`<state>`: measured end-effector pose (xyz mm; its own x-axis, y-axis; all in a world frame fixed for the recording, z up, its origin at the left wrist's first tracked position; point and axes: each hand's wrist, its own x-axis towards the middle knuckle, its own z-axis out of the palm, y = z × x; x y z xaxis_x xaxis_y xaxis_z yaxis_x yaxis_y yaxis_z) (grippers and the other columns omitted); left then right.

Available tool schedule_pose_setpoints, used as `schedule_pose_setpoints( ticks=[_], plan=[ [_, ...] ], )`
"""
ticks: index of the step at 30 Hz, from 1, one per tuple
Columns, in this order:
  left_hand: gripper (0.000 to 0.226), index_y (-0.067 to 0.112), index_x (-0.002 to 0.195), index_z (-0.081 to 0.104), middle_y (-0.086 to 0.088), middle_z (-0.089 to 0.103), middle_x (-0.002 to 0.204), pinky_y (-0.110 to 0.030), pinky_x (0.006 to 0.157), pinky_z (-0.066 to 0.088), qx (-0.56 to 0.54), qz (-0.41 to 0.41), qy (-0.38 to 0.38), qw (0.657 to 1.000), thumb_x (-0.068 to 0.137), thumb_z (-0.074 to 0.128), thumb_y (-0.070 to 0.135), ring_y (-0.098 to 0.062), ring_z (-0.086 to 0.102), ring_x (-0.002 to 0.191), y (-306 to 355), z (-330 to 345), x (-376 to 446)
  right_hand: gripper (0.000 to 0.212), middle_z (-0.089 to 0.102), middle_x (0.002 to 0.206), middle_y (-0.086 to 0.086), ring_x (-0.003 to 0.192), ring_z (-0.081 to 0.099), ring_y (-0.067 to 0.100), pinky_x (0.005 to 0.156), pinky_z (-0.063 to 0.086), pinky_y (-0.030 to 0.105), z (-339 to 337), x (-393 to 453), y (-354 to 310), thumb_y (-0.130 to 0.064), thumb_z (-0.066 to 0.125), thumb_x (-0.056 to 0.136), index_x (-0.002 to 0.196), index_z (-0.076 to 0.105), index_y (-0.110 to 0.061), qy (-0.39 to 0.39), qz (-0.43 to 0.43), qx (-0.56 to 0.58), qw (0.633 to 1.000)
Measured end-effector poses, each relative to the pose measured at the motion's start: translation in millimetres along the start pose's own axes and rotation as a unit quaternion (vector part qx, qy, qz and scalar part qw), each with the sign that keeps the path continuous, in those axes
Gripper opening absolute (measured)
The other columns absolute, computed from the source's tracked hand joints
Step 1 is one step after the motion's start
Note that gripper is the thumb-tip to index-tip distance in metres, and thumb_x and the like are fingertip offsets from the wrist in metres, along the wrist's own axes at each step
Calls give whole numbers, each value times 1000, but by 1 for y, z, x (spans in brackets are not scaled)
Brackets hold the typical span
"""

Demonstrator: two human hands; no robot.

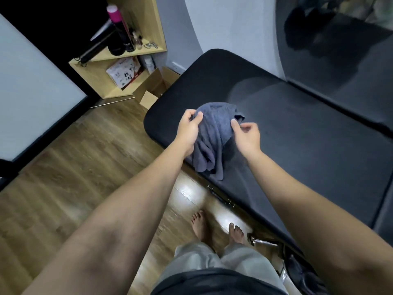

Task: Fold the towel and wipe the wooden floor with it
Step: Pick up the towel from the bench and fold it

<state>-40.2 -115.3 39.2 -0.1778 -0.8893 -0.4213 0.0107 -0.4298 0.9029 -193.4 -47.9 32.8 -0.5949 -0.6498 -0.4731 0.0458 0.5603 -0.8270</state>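
Terrycloth, grey-blue and soft with wear, hangs in a crumpled bundle over the near edge of a black padded bench: this is the towel, bunched at the top and falling in long loose folds. The left hand pinches its upper left side, thumb and fingers curled into the cloth. The right hand is at the opposite side, thumb tip touching the fabric near a limp corner and the other fingers curled; whether it truly grips I cannot tell. Both hands sit a towel's width apart, bare forearms stretched out toward the bench.

The bench cushion is smooth and matte, with rounded corners and a seam across its middle. Below it the wooden floor runs in brown grained planks, glossy where light pools near the person's bare feet. Loose grey trousers cover the legs. Farther back stands a pale wooden shelf holding dark bottles, one with a pink cap, and an open cardboard box sits beside it.
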Motion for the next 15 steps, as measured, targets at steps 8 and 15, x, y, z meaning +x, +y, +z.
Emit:
schedule_pose_setpoints(
  ticks=[8, 15],
  plan=[
    [19, 19, 86, 70, -1, 75, 95, -27, 77, 57, -49, 32, -22, 998, 95, 63, 33, -12, 71, 91, 25, -25, 7, 21, 69, 72, -12, 65, 60, 1, 57, 47, 20, 6, 1, -45, -29, 65, 94, 80, 68, -14, -52, -60, 86, 993],
    [25, 34, 97, 55, -14, 64, 116, -46, 96, 53, 41, 12, 161, 986, 93, 66, 13, -28, 65, 100, 9, -68, 18, 31, 33, 64, -5, 61, 31, 7, 67, 31, 29, -29, 3, -76, -24, 61, 87, 67, 42, -10, 97, -176, 55, 978]
  ],
)
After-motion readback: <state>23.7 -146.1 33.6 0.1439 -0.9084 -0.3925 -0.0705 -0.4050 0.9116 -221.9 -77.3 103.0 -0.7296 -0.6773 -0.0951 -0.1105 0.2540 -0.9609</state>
